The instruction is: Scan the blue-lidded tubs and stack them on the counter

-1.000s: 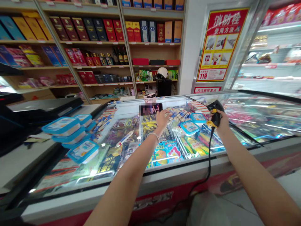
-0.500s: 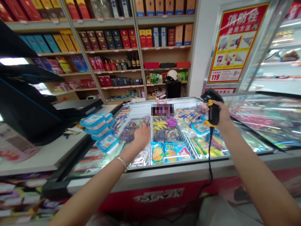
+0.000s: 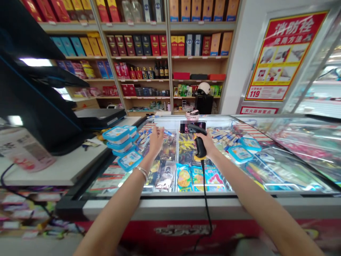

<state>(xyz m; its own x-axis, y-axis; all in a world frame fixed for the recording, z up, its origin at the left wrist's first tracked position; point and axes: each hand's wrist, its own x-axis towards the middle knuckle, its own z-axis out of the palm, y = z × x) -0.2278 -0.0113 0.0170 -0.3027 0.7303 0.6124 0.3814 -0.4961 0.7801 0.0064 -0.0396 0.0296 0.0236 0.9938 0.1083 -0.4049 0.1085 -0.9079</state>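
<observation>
My left hand [image 3: 156, 138] is over the left part of the glass-topped freezer, its fingers curled. A slim blue-and-white wrapped ice cream bar [image 3: 168, 133] sticks out to the right from its fingers. My right hand [image 3: 209, 145] grips a black-and-yellow barcode scanner [image 3: 199, 144], its head pointing left toward the left hand and its cord hanging down over the freezer front. Blue-lidded tubs [image 3: 117, 133] stand stacked on the freezer's left side, left of my left hand. Two more tubs [image 3: 241, 153] lie to the right of the scanner.
Inside the freezer [image 3: 160, 203] are baskets of packets, including blue ice cream bags [image 3: 198, 177]. A pink-and-black cup-like item [image 3: 192, 115] stands at the far edge. On the left are a counter [image 3: 66, 174] and a dark checkout machine [image 3: 32, 92]. Boxed goods fill the shelves [image 3: 133, 57] behind.
My left hand has moved left and farther forward, and a wrapped ice cream bar now shows at its fingers. The scanner in my right hand has swung left, nearer to it.
</observation>
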